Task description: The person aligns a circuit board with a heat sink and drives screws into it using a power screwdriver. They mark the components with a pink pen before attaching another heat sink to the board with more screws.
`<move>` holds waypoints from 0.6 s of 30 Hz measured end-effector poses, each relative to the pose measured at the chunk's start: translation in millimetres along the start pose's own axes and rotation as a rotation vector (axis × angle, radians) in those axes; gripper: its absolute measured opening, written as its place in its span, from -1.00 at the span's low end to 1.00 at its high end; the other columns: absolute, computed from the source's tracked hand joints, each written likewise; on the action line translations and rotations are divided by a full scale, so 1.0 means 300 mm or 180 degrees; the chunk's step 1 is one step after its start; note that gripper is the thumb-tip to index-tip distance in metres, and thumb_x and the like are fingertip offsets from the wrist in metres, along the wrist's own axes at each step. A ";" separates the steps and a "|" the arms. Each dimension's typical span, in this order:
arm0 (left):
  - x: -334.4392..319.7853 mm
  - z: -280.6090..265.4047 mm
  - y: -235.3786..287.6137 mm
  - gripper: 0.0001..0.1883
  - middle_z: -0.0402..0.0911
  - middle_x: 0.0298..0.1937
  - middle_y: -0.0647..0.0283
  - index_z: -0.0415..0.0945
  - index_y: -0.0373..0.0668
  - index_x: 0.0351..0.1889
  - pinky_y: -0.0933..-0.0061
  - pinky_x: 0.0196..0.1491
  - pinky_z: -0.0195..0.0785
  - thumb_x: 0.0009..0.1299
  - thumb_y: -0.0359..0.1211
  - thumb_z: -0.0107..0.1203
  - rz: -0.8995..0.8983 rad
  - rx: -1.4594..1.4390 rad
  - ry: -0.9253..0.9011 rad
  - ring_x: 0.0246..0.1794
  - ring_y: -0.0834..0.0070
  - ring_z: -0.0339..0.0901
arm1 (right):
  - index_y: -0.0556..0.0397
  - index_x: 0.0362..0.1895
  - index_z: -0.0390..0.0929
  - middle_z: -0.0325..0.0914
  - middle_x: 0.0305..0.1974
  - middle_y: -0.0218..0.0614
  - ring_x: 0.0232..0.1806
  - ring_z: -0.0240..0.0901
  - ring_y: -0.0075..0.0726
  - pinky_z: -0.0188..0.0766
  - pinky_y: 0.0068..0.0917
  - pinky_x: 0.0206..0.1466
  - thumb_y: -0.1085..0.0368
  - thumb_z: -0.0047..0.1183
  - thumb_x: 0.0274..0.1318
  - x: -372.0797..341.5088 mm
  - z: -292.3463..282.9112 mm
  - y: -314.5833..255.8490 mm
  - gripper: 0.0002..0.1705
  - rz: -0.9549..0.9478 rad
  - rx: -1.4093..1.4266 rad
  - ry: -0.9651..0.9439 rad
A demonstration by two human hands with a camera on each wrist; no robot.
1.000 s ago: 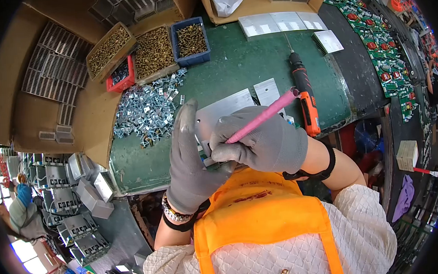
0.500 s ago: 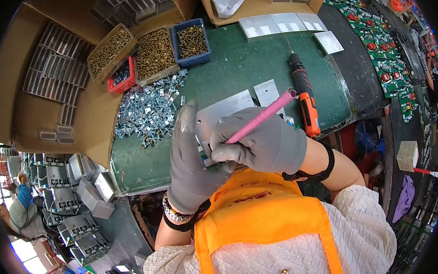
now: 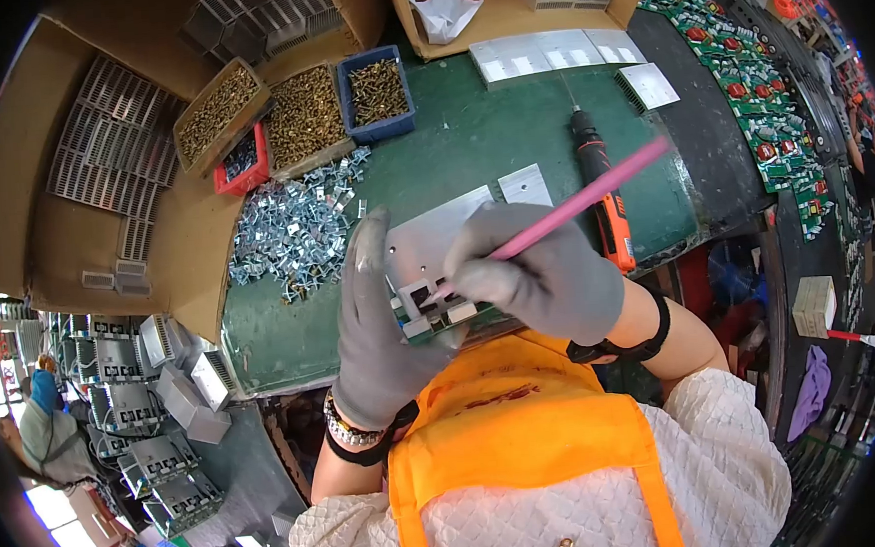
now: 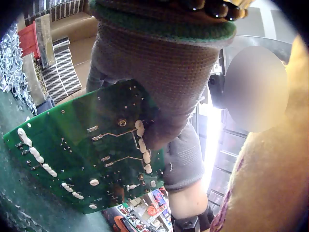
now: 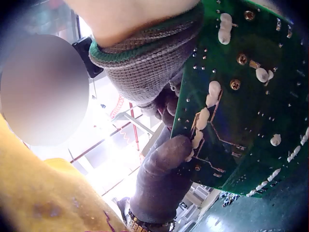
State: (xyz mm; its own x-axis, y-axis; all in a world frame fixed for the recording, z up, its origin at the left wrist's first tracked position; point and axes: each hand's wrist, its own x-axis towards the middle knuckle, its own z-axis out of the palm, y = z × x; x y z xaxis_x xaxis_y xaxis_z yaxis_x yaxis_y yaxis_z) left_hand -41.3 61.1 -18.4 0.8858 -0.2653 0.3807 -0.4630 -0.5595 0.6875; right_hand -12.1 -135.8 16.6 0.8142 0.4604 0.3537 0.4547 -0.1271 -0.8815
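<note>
Left hand: gloved, gripping the green circuit board at its edge, the thumb on the underside, the other fingers lying along the side
Right hand: gloved, closed round a slim pink tool and holding it aslant, its working end over the parts by the left hand
Circuit board: raised in the left hand near the orange apron, underside towards the wrist cameras, with pale blobs and screw heads on that face
Aluminium plate: just beyond the component row, partly behind the right hand; whether it is fastened to the board, I cannot tell
Black square-framed part: close to the working end; contact is too small to make out
Work in hand: apparently touching up or seating parts along the board's near edge
Next move: likely calls for a steady left grip and a light, exact touch of the pink tool, without scraping neighbouring parts
Power screwdriver: lying on the green bench, held by neither of the 2 hands
</note>
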 end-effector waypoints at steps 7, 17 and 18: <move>0.004 0.014 -0.005 0.03 0.30 0.29 -0.22 0.09 -0.43 0.38 0.10 0.30 0.28 -0.10 -0.44 0.42 0.0253 0.0103 0.0122 0.28 -0.14 0.34 | 0.17 -0.31 0.51 0.49 -0.42 -0.31 -0.42 0.43 -0.42 0.35 -0.50 -0.31 0.20 -0.04 0.33 -0.038 -0.056 -0.005 -0.72 0.0557 -0.0095 0.0222; 0.004 0.015 -0.007 0.04 0.29 0.31 -0.23 0.09 -0.42 0.39 0.12 0.31 0.27 -0.07 -0.39 0.43 0.0230 0.0132 0.0140 0.30 -0.12 0.34 | 0.17 -0.36 0.52 0.47 -0.43 -0.31 -0.46 0.40 -0.42 0.31 -0.51 -0.38 0.21 0.00 0.32 -0.051 -0.074 0.003 -0.72 0.0409 -0.0367 0.0365; 0.003 0.016 -0.007 0.04 0.29 0.31 -0.23 0.09 -0.42 0.39 0.12 0.31 0.27 -0.07 -0.39 0.43 0.0227 0.0128 0.0135 0.30 -0.12 0.34 | 0.17 -0.36 0.52 0.47 -0.43 -0.31 -0.46 0.40 -0.42 0.31 -0.51 -0.38 0.21 0.00 0.32 -0.050 -0.076 0.003 -0.72 0.0416 -0.0367 0.0366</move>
State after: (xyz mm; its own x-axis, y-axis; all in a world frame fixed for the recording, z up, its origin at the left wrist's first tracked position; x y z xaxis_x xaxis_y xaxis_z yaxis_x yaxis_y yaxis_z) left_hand -39.4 58.3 -22.4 0.8481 -0.2725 0.4544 -0.5226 -0.5715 0.6327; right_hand -15.8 -162.9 17.5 0.9018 0.3310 0.2780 0.3756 -0.2820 -0.8828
